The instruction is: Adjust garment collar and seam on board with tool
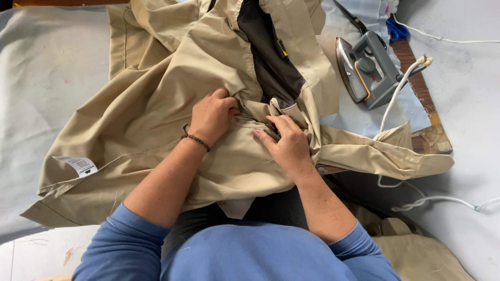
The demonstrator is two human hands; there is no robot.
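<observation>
A beige garment (156, 109) with a dark brown inner lining (268, 62) lies bunched across the padded work surface (47, 78). My left hand (211, 115), a beaded bracelet on its wrist, grips a fold of the beige cloth near the middle. My right hand (286, 143) presses and pinches the fabric just right of it, fingers bent around a seam beside the lining. A white care label (78, 165) shows on the garment's lower left edge. My blue sleeves fill the bottom of the view.
A grey electric iron (367, 67) rests on its side on a pale blue cloth at the upper right, its white cord (401, 91) trailing down over the surface. A wooden board edge (429, 122) lies beside it. More beige fabric (416, 250) sits at the lower right.
</observation>
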